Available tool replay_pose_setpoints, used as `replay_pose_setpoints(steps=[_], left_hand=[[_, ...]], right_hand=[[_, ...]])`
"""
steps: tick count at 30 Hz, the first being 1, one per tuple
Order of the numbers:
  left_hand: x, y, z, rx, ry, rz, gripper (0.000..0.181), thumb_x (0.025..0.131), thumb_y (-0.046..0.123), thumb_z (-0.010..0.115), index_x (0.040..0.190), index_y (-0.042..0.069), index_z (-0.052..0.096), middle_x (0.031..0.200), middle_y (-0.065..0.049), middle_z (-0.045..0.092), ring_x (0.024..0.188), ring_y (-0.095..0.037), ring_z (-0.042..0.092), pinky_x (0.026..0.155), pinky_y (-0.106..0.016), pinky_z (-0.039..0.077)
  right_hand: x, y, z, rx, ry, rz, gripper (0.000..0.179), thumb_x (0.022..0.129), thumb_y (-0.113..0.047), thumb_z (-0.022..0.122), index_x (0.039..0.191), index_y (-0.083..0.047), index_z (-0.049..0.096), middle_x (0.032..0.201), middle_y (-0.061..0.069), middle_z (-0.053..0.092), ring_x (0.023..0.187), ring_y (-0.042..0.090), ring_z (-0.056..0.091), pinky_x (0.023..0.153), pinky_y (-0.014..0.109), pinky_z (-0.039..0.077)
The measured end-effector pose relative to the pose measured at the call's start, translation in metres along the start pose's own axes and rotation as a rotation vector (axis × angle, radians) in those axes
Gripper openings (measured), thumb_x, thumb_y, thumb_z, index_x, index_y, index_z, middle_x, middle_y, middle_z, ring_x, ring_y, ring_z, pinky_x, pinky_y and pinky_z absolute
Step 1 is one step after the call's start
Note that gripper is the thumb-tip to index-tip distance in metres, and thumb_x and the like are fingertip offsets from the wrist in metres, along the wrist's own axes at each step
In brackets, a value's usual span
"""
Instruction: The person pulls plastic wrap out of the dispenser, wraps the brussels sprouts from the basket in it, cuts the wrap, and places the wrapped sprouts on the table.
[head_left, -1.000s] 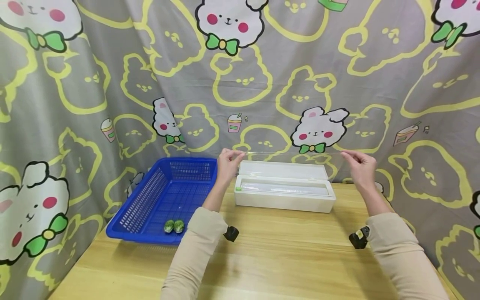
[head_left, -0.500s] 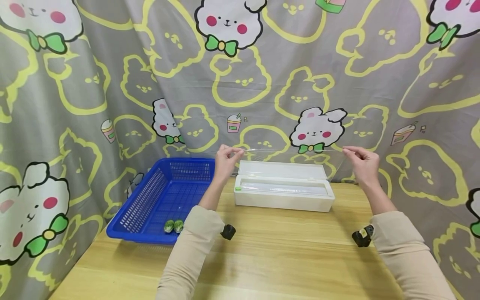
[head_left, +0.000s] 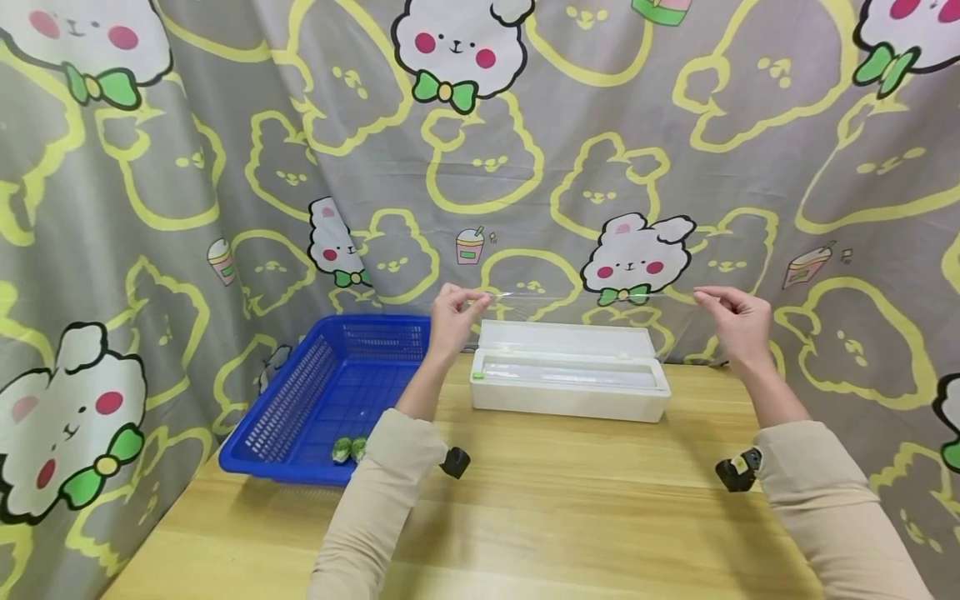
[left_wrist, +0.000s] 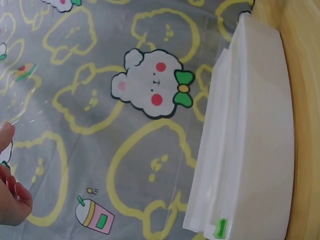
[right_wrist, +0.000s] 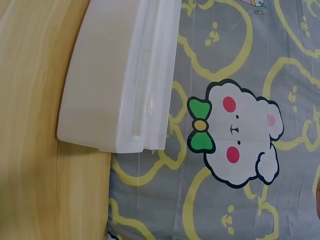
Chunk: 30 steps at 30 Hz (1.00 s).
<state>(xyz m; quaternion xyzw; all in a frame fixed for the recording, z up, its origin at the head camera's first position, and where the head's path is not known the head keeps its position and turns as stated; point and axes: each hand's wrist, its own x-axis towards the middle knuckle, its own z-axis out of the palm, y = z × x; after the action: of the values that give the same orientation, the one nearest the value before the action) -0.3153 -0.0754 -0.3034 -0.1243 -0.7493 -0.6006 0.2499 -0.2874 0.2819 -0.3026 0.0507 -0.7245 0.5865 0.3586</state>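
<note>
A sheet of clear cling film (head_left: 555, 297) is stretched in the air between both hands, above and behind a long white dispenser box (head_left: 570, 404). My left hand (head_left: 455, 321) pinches one upper corner between thumb and fingertips. The other corner is pinched by my right hand (head_left: 738, 325). The box's lid (head_left: 566, 337) stands raised at the back, and a roll of film (head_left: 570, 376) lies inside. In the left wrist view, part of the left hand (left_wrist: 14, 197) shows at the edge, beside glinting film. Only a sliver of the right hand (right_wrist: 318, 200) enters the right wrist view.
A blue plastic basket (head_left: 258, 468) stands on the left of the wooden table (head_left: 585, 517). Two small green-and-white vegetables (head_left: 342, 451) lie inside it, one partly covered by the left sleeve. A grey patterned curtain (head_left: 517, 233) hangs close behind the box.
Both hands have risen a little, lifting the film. The right hand has also shifted to the right, so the hands are slightly farther apart. The box and basket stay put.
</note>
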Motion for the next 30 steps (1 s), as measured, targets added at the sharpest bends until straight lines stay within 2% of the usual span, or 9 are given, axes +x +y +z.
replay_pose_setpoints(steps=[5, 8, 14, 18, 24, 30], left_hand=[[-0.002, 0.006, -0.001, 0.014, -0.007, 0.000, 0.015, 0.079, 0.006, 0.070, 0.087, -0.006, 0.069, 0.074, 0.007, 0.034, 0.073, -0.010, 0.032, 0.069, -0.020, 0.028], [-0.002, 0.009, -0.002, 0.009, -0.002, 0.014, 0.014, 0.079, 0.005, 0.071, 0.086, -0.006, 0.069, 0.075, 0.007, 0.034, 0.073, -0.009, 0.032, 0.070, -0.020, 0.028], [-0.004, 0.014, -0.004, -0.001, 0.004, 0.045, 0.014, 0.079, 0.005, 0.070, 0.085, -0.008, 0.069, 0.075, 0.001, 0.036, 0.073, -0.011, 0.033, 0.069, -0.020, 0.028], [-0.005, 0.017, -0.005, -0.014, 0.002, 0.057, 0.014, 0.078, 0.004, 0.070, 0.085, -0.008, 0.068, 0.075, -0.001, 0.036, 0.073, -0.012, 0.033, 0.068, -0.019, 0.028], [-0.007, 0.023, -0.009, -0.003, -0.012, 0.043, 0.014, 0.078, 0.004, 0.071, 0.086, -0.007, 0.069, 0.075, 0.006, 0.033, 0.074, -0.010, 0.033, 0.069, -0.020, 0.028], [-0.014, 0.028, -0.013, 0.020, -0.018, 0.052, 0.014, 0.078, 0.006, 0.071, 0.088, -0.005, 0.070, 0.075, 0.006, 0.034, 0.071, -0.009, 0.031, 0.066, -0.019, 0.027]], right_hand=[[0.000, -0.007, -0.004, 0.004, -0.012, -0.018, 0.033, 0.083, 0.001, 0.065, 0.072, -0.030, 0.071, 0.043, -0.011, 0.040, 0.039, 0.000, 0.026, 0.040, 0.020, 0.019], [-0.005, -0.020, -0.004, 0.000, -0.022, -0.032, 0.035, 0.084, 0.001, 0.064, 0.072, -0.032, 0.069, 0.043, -0.013, 0.040, 0.040, -0.001, 0.026, 0.040, 0.020, 0.019], [-0.009, -0.032, -0.004, -0.007, -0.022, -0.021, 0.029, 0.084, 0.002, 0.064, 0.074, -0.024, 0.072, 0.043, -0.012, 0.039, 0.040, 0.000, 0.027, 0.041, 0.021, 0.020], [-0.008, -0.030, -0.006, 0.006, -0.001, -0.042, 0.029, 0.083, 0.004, 0.064, 0.074, -0.023, 0.073, 0.043, -0.012, 0.042, 0.040, 0.000, 0.027, 0.041, 0.019, 0.020], [-0.002, -0.018, -0.010, 0.004, 0.022, -0.059, 0.030, 0.082, 0.003, 0.065, 0.074, -0.025, 0.072, 0.044, -0.014, 0.045, 0.040, 0.000, 0.028, 0.042, 0.018, 0.021], [-0.005, -0.017, -0.017, -0.024, 0.014, -0.065, 0.026, 0.082, -0.001, 0.067, 0.076, -0.026, 0.072, 0.043, -0.011, 0.042, 0.039, 0.001, 0.027, 0.039, 0.021, 0.019]])
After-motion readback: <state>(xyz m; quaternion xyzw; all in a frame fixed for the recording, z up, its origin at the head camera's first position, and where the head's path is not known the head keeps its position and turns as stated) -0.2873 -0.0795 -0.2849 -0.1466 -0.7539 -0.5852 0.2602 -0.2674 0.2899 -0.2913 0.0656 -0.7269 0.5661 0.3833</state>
